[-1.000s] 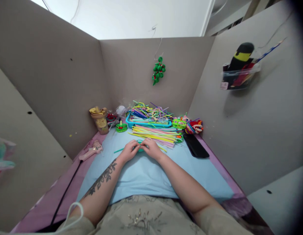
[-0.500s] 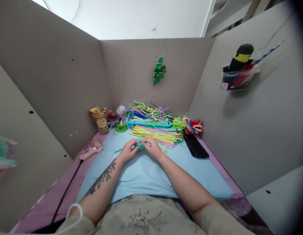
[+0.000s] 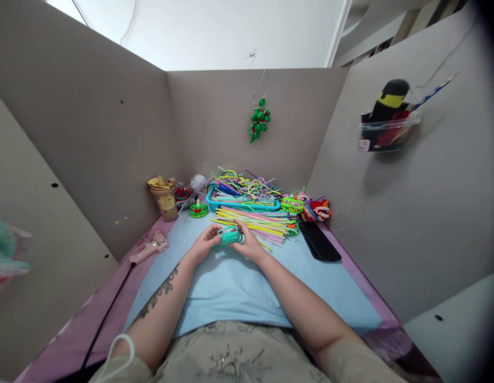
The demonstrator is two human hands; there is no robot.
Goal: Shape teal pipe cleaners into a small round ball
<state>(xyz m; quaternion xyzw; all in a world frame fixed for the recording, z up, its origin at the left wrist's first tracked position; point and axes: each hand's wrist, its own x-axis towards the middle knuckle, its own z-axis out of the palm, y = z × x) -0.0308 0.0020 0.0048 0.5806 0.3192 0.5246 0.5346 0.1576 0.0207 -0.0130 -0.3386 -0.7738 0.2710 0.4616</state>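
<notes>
Left hand [image 3: 204,244] and right hand [image 3: 250,247] face each other at mid-frame above the light-blue surface [image 3: 231,290]. Beyond them sit a heaped blue tray [image 3: 212,205] and, nearer, a row of loose pipe cleaners [image 3: 255,224]. Between the hands is a small teal bundle [image 3: 230,236], gripped narrowly by both sets of fingers. Shaping or checking it seems the step in hand; the next move likely calls for one steady hold while the other adjusts.

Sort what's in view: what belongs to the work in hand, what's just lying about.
Likely the work:
- teal piece, between left hand and right hand
- fuzzy stems
- blue tray of stems
- perhaps pink glue gun, unheld

Seemingly just about:
- flat black object
- tan cup
- hanging green ornament
</notes>
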